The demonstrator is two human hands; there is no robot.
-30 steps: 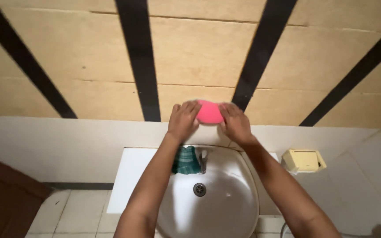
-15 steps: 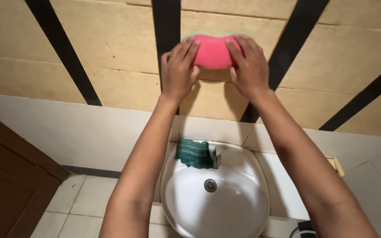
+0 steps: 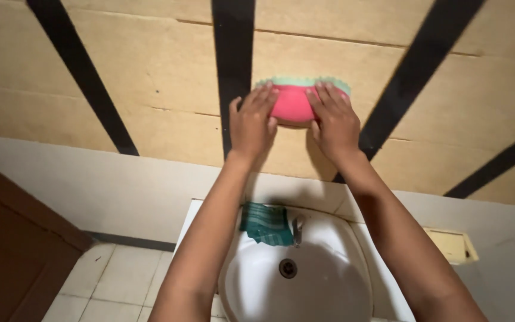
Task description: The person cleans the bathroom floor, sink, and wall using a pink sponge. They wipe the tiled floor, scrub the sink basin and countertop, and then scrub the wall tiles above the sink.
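Wall (image 3: 150,77) first: tan panels with black diagonal stripes and one vertical black stripe (image 3: 233,59). Over the last second your view has tilted up and closer, so the panels fill most of the frame and the white basin (image 3: 329,292) has dropped to the near edge

Your arms are stretched higher than a second ago; the sponge has climbed from just above the white lower wall to well up the tan panel, right of the vertical stripe. Reads as an upward scrub stroke, my judgement only

Left hand (image 3: 253,125) and right hand (image 3: 335,122): both flat, fingers spread, pressing the sponge to the wall from either side, not curled round it. The pink sponge with green scalloped pad (image 3: 296,101) sits between them, green edge on top, touching the panel

Smaller: green checked cloth (image 3: 264,223) draped on the basin's far rim, just left of the tap (image 3: 297,226); drain (image 3: 287,268); cream soap holder (image 3: 451,244) at right
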